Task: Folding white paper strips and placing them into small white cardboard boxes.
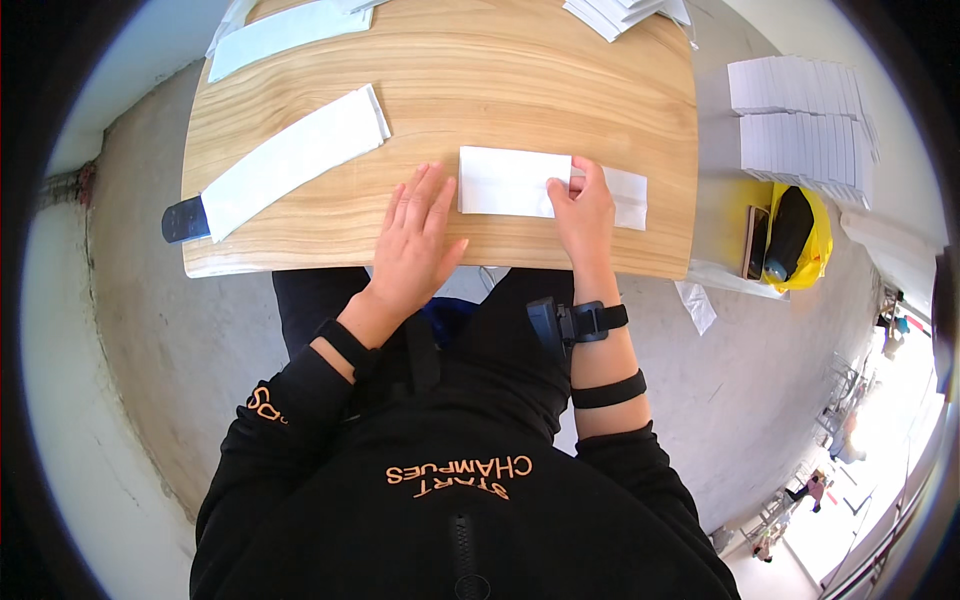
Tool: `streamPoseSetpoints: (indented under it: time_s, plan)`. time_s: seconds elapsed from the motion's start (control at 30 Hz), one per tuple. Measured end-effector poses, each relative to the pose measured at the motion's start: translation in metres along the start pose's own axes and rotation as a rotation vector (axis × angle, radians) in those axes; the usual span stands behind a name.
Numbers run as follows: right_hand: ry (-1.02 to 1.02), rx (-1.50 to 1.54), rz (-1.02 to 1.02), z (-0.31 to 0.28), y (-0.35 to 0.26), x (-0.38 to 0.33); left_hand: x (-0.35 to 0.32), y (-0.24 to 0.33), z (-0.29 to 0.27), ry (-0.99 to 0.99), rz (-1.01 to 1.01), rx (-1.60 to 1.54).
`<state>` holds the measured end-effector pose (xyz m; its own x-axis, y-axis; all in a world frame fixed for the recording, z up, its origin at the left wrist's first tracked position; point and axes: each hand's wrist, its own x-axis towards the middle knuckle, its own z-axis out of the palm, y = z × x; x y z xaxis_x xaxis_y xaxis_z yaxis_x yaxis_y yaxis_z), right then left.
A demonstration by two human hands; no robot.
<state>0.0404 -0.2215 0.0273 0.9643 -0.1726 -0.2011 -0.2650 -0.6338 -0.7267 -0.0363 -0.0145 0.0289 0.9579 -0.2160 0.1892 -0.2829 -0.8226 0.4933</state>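
A flat white rectangular piece, like folded card or a thin box, lies near the table's front edge. My right hand pinches its right end between thumb and fingers. Beyond that hand a thinner whitish strip continues to the right; whether it is part of the same piece I cannot tell. My left hand rests palm down just left of the piece, fingers stretched out and holding nothing. Farther left, a long stack of white flat sleeves lies slantwise, its near end over a dark blue object.
More white sleeves lie at the wooden table's far left, and white flat pieces at its far right. Right of the table stand rows of white boxes, beside a yellow bag with a dark bottle-like item and a phone.
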Motion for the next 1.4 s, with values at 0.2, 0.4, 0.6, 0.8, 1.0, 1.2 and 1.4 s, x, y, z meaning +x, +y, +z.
streamPoseSetpoints:
  time_s: [0.2, 0.4, 0.6, 0.8, 1.0, 1.2, 1.4]
  plan:
    - [0.007, -0.006, 0.000, 0.004, 0.008, 0.003, 0.014, 0.011, 0.010, -0.155, 0.056, 0.087]
    - [0.023, -0.014, -0.004, 0.008, 0.010, 0.003, 0.021, 0.000, 0.022, -0.149, 0.100, 0.144]
    - [0.052, -0.092, -0.050, 0.004, 0.007, 0.002, 0.020, -0.003, 0.022, -0.161, 0.116, 0.147]
    - [0.122, -0.126, -0.178, -0.011, 0.018, -0.001, 0.020, -0.002, 0.021, -0.134, 0.109, 0.185]
    - [-0.098, -0.204, -0.272, -0.017, 0.015, -0.008, 0.021, -0.002, 0.021, -0.137, 0.120, 0.198]
    - [-0.129, -0.178, -0.194, -0.015, 0.016, -0.001, 0.016, -0.008, 0.014, -0.200, 0.113, 0.192]
    - [-0.172, -0.180, -0.136, -0.018, 0.017, 0.002, 0.020, -0.012, 0.006, -0.102, 0.026, 0.171]
